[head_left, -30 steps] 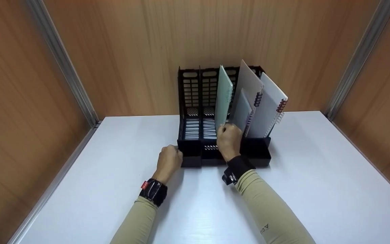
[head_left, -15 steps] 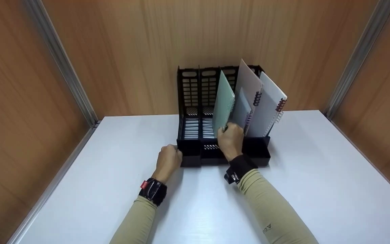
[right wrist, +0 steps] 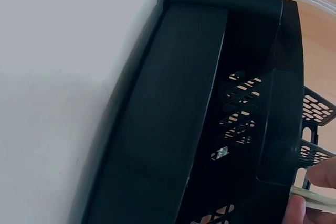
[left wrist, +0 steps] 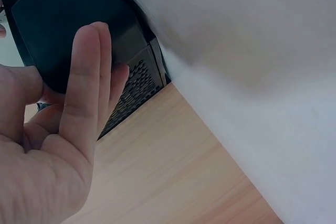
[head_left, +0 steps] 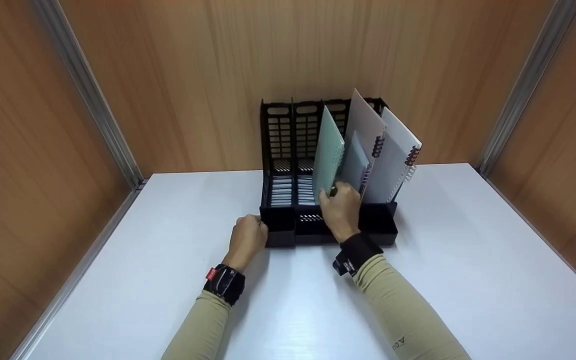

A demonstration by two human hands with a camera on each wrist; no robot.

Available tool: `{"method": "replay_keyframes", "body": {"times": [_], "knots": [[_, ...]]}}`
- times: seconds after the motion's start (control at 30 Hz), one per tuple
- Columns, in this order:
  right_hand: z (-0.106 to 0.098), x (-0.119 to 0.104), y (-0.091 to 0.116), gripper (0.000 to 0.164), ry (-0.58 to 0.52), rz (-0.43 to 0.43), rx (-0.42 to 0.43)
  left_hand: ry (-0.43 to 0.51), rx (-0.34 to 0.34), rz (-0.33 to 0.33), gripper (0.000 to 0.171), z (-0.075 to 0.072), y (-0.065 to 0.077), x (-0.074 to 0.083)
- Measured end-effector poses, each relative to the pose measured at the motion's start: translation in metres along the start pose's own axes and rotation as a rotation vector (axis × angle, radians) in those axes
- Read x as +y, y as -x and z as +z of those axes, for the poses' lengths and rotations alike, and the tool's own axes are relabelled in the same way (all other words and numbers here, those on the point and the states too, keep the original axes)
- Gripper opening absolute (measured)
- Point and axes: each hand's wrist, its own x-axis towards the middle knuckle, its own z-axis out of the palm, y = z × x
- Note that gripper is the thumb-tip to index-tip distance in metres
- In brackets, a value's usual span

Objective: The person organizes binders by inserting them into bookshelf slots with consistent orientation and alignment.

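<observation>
A black desk file organizer (head_left: 280, 222) with several upright slots stands on the table. My left hand (head_left: 248, 240) is at its front left corner. In the left wrist view, the thumb and index finger of my left hand (left wrist: 58, 114) pinch the organizer's edge (left wrist: 68, 19), while the other fingers lie along its side. My right hand (head_left: 342, 207) holds the low front corner of a pale green spiral notebook (head_left: 329, 150), which stands upright in a middle slot. In the right wrist view, fingertips (right wrist: 321, 174) close on the notebook's edge (right wrist: 315, 199) just behind the organizer's front wall.
Right of the green notebook stand a small blue spiral notebook (head_left: 355, 162), a taller pinkish one (head_left: 365, 115) and a white one (head_left: 398, 145). A wooden panel (head_left: 193, 90) rises behind the organizer. White tabletop (head_left: 168, 280) surrounds it.
The green notebook has dropped lower into its slot and tipped slightly forward, with my right hand still on its corner. My left hand stays at the organizer's corner.
</observation>
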Motion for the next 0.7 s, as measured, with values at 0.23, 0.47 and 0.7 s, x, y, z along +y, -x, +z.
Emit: {"method": "replay_keyframes", "body": {"times": [0.23,0.47,0.7], "knots": [[-0.01,0.004,0.007,0.029,0.001,-0.043,0.024,-0.008,0.0,-0.006,0.021,0.001,-0.001,-0.001],[-0.03,0.012,0.017,0.034,0.021,-0.113,0.006,-0.004,0.004,0.015,0.02,0.001,-0.001,0.001],[-0.056,0.026,0.028,0.041,0.116,-0.24,-0.013,-0.034,0.031,0.044,0.023,-0.005,0.001,0.0]]}}
